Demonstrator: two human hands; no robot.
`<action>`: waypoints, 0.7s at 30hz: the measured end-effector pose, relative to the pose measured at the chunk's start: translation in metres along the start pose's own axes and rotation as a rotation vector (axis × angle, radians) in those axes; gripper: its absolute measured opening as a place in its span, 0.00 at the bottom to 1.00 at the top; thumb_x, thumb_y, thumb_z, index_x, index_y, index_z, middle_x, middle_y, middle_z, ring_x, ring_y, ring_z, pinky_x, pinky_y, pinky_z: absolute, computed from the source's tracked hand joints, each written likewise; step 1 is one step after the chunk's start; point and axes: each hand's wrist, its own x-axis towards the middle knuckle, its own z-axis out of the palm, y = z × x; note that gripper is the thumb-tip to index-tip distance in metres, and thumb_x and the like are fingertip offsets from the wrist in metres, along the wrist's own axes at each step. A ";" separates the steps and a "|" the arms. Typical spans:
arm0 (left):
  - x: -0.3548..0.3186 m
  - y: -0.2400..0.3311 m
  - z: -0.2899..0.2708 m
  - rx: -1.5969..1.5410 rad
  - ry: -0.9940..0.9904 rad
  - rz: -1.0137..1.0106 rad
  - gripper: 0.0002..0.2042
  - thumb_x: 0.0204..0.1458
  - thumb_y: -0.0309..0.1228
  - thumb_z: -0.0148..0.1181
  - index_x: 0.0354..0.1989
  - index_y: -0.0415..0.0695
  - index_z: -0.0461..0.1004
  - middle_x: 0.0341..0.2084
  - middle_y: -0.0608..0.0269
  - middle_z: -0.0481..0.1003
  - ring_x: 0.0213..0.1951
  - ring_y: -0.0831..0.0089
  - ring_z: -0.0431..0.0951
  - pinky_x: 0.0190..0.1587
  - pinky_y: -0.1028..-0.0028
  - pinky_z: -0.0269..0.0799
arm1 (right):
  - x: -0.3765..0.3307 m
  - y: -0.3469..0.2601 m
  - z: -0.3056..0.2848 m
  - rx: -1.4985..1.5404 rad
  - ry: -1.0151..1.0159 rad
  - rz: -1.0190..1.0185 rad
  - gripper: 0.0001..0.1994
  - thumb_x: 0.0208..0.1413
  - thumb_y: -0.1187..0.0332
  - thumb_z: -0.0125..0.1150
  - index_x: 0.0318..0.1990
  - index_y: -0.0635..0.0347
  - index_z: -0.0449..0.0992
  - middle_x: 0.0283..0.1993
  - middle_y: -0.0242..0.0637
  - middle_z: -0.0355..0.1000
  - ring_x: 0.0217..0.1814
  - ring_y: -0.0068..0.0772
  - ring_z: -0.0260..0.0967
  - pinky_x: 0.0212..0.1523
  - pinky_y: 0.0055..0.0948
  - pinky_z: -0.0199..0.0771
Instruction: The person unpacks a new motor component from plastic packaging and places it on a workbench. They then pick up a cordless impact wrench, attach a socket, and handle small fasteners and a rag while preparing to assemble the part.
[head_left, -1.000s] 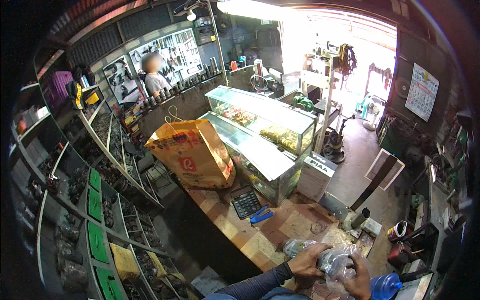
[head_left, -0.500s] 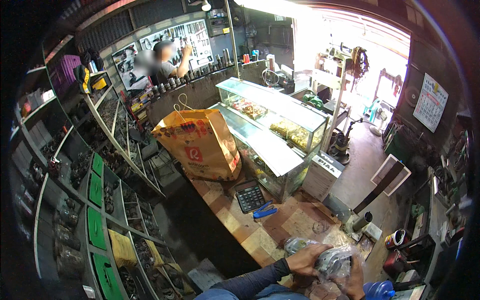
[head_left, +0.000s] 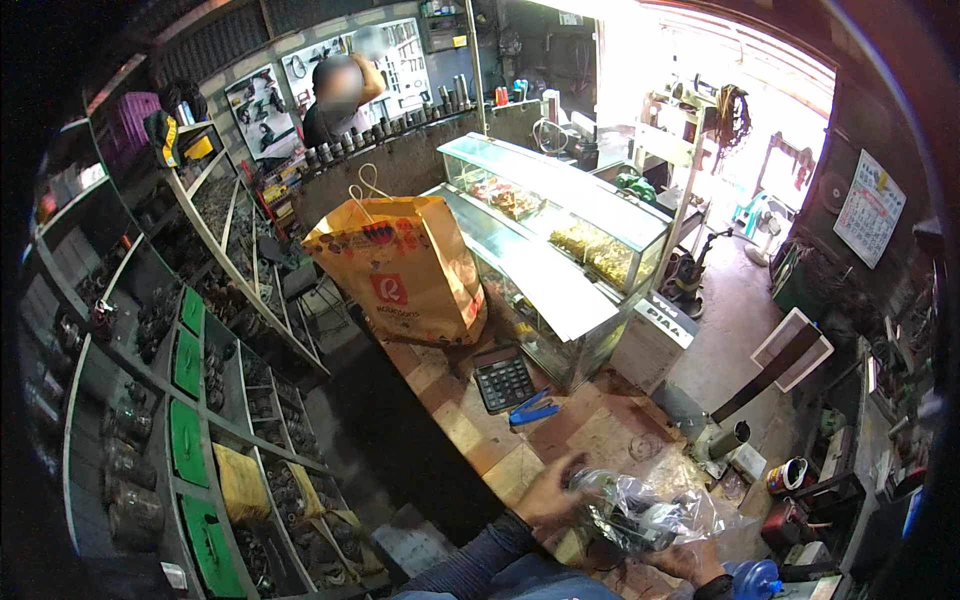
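— Right, from the head view: both hands are down at the near edge of the wooden counter (head_left: 455, 425), busy with a clear plastic bag (head_left: 645, 510) holding dark metal parts.

— Who's got what?

— The left hand (head_left: 545, 493) grips the bag's left end, fingers curled round the crinkled film. The right hand (head_left: 690, 560) cups it from underneath, fingers closed on the plastic. The bag sits just above the counter, near its front right corner.

— Any advice?

— I'd say keep that lower hand under the weight; thin film with heavy pieces inside could tear or spill if only the top is pinched.

— And the packaging around?

— A big orange-brown paper bag (head_left: 405, 268) with a red square emblem and string handles stands at the counter's far end. Nearer, a dark calculator (head_left: 503, 380) lies mid-counter, a blue stapler (head_left: 533, 410) just beside it. A white box with dark lettering (head_left: 655, 340) sits by the glass display case (head_left: 560, 240). Green label cards (head_left: 187, 362) front the shelves on the left, and a white calendar (head_left: 868, 208) hangs on the right wall.
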 end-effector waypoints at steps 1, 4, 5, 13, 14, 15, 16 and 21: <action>-0.002 -0.015 -0.005 -0.006 0.088 -0.085 0.35 0.57 0.46 0.66 0.68 0.39 0.63 0.57 0.50 0.74 0.60 0.61 0.73 0.63 0.63 0.67 | 0.000 0.000 0.001 0.021 -0.015 0.008 0.37 0.40 0.47 0.77 0.57 0.58 0.76 0.63 0.44 0.72 0.68 0.49 0.64 0.70 0.45 0.61; -0.009 -0.057 0.005 -0.141 0.104 -0.293 0.29 0.65 0.45 0.57 0.67 0.37 0.64 0.54 0.54 0.76 0.57 0.65 0.74 0.61 0.65 0.68 | 0.000 0.002 0.002 0.060 -0.043 0.043 0.37 0.41 0.48 0.77 0.58 0.58 0.76 0.62 0.43 0.72 0.67 0.47 0.65 0.69 0.44 0.62; -0.012 -0.069 0.014 -0.253 0.080 -0.309 0.27 0.67 0.44 0.54 0.66 0.37 0.65 0.53 0.54 0.76 0.57 0.65 0.74 0.61 0.66 0.68 | 0.000 0.003 0.001 0.075 -0.051 0.058 0.37 0.41 0.48 0.76 0.58 0.58 0.75 0.62 0.43 0.72 0.67 0.46 0.65 0.69 0.43 0.63; -0.018 -0.108 0.057 -0.468 0.084 -0.395 0.25 0.68 0.46 0.52 0.62 0.38 0.71 0.55 0.59 0.75 0.57 0.70 0.71 0.62 0.69 0.65 | 0.006 0.001 0.005 0.146 -0.104 0.167 0.37 0.43 0.50 0.75 0.60 0.59 0.73 0.62 0.41 0.73 0.64 0.41 0.69 0.67 0.40 0.66; -0.017 -0.108 0.055 -0.525 0.055 -0.412 0.24 0.69 0.45 0.51 0.63 0.38 0.71 0.55 0.59 0.75 0.57 0.70 0.72 0.62 0.69 0.66 | 0.007 -0.003 0.005 0.228 -0.093 0.129 0.37 0.43 0.51 0.75 0.61 0.59 0.73 0.62 0.41 0.73 0.64 0.41 0.69 0.66 0.39 0.67; -0.015 -0.108 0.054 -0.566 0.039 -0.421 0.24 0.69 0.45 0.51 0.63 0.39 0.71 0.55 0.60 0.75 0.57 0.70 0.72 0.62 0.70 0.66 | 0.008 -0.009 0.004 0.148 -0.100 0.173 0.37 0.44 0.51 0.75 0.61 0.59 0.73 0.62 0.41 0.73 0.64 0.40 0.70 0.66 0.39 0.67; -0.012 -0.108 0.054 -0.602 0.024 -0.422 0.23 0.69 0.44 0.50 0.64 0.40 0.71 0.56 0.60 0.75 0.57 0.70 0.72 0.62 0.70 0.66 | 0.009 -0.016 0.002 0.130 -0.091 0.163 0.37 0.44 0.51 0.75 0.61 0.59 0.72 0.62 0.41 0.74 0.63 0.39 0.70 0.66 0.39 0.68; -0.003 -0.115 0.060 -1.166 0.083 -0.538 0.22 0.69 0.45 0.49 0.62 0.42 0.70 0.52 0.64 0.77 0.52 0.73 0.76 0.56 0.70 0.74 | 0.007 -0.077 -0.030 -0.166 0.063 -0.126 0.33 0.51 0.61 0.72 0.62 0.66 0.69 0.61 0.55 0.71 0.61 0.54 0.70 0.64 0.46 0.68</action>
